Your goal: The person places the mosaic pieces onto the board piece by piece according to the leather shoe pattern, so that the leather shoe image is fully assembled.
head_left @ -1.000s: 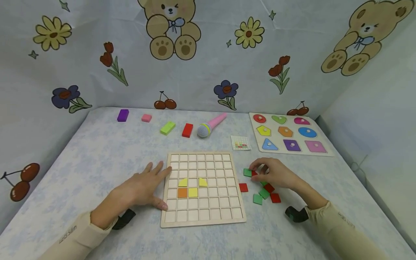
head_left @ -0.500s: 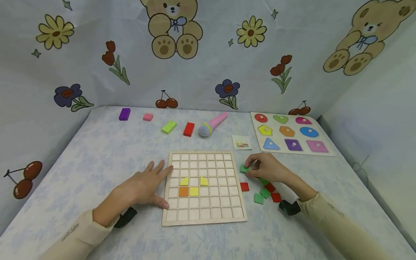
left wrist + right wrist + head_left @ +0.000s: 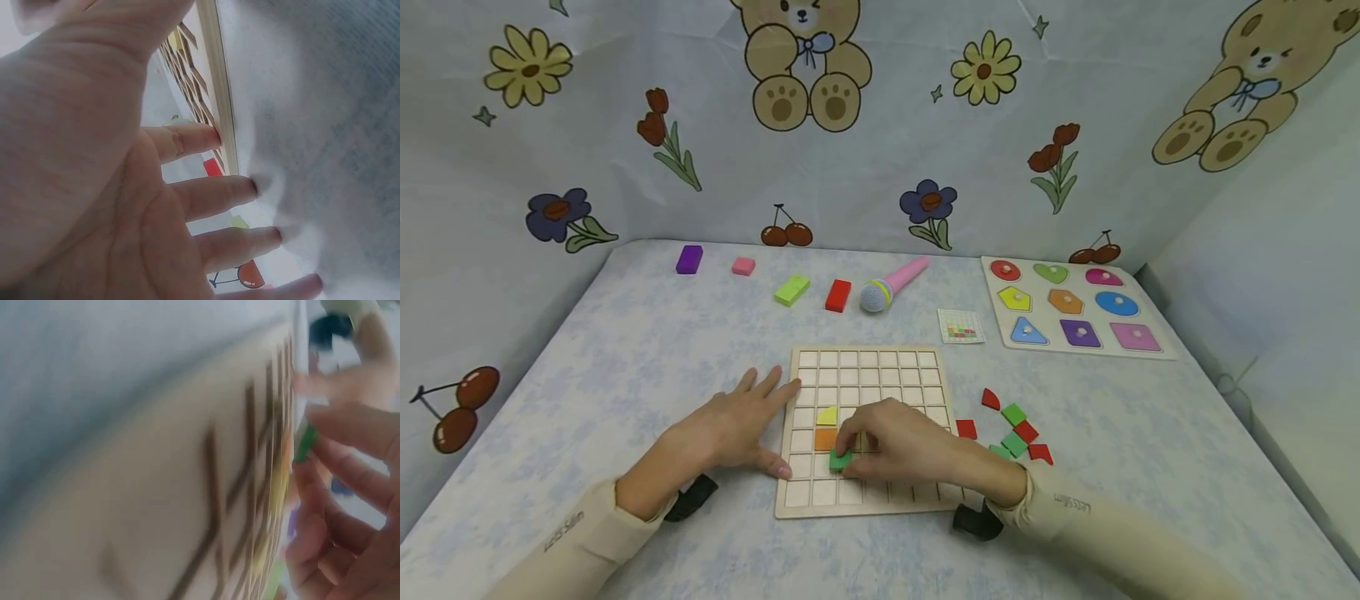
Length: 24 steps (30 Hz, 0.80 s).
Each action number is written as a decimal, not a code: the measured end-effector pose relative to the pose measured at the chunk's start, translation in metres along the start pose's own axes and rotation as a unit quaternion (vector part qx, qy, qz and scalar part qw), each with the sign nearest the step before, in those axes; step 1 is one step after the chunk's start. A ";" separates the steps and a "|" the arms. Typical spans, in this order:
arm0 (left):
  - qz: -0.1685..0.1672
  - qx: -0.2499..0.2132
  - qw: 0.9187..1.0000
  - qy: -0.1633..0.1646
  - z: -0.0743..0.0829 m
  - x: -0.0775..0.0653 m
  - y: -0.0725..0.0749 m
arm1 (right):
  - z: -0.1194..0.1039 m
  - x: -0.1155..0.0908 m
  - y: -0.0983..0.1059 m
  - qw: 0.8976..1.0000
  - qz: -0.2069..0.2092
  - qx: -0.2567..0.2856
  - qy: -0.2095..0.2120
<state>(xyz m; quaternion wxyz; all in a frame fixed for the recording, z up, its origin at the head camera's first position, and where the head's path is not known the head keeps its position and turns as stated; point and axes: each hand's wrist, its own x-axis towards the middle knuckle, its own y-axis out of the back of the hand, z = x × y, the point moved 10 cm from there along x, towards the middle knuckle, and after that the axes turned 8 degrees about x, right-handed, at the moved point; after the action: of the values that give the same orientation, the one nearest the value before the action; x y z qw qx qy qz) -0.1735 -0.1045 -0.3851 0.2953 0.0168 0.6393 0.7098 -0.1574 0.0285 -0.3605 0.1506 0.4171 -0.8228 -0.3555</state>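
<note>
Green tile [image 3: 839, 459]: one, flat, square-looking where it shows, so no long axis to read. Pinched at its edges between the thumb and forefinger of your right hand [image 3: 898, 437], at that hand's left end. The right wrist view shows it nearly edge-on, close to the grid; whether it touches cannot be told.

Grid board [image 3: 820, 511]: one, wooden, flat on the desk [image 3: 647, 358] beneath your right fingers.

Left hand [image 3: 730, 429]: yours, fingers spread apart, nothing grasped, thumb and forefinger at the board's left rim. It lies left of the green tile; your right hand is the nearer, having the tile in its grip.

Orange tile [image 3: 825, 439]: one, in a cell just beyond and slightly left of your right fingertips. Yellow tile [image 3: 827, 416]: one, in the next cell beyond.

Loose tiles [image 3: 1026, 431]: several, red and green, on the desk to the right of your right fingers.

Governing relation, by judgement: the green tile appears near the line between the orange tile's column and the column right of it, one row nearer you. A small sideways shift of your right fingers would decide the cell.
</note>
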 end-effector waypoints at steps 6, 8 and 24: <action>0.005 0.002 1.000 -0.002 0.000 -0.001 0.001 | -0.011 0.009 -0.017 0.996 -0.002 -0.084 -0.005; 0.005 0.002 1.000 -0.003 0.000 -0.001 0.001 | -0.012 0.011 -0.018 0.995 0.000 -0.097 -0.008; 0.008 -0.001 1.000 -0.008 0.001 -0.003 0.003 | -0.039 -0.008 -0.030 0.955 -0.018 -0.289 0.069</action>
<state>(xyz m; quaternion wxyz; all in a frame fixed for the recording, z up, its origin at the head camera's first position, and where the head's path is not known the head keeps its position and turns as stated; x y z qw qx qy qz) -0.1716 -0.1051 -0.3815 0.2944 0.0271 0.6358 0.7130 -0.1138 0.0049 -0.3539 0.3151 0.3943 -0.6645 -0.5511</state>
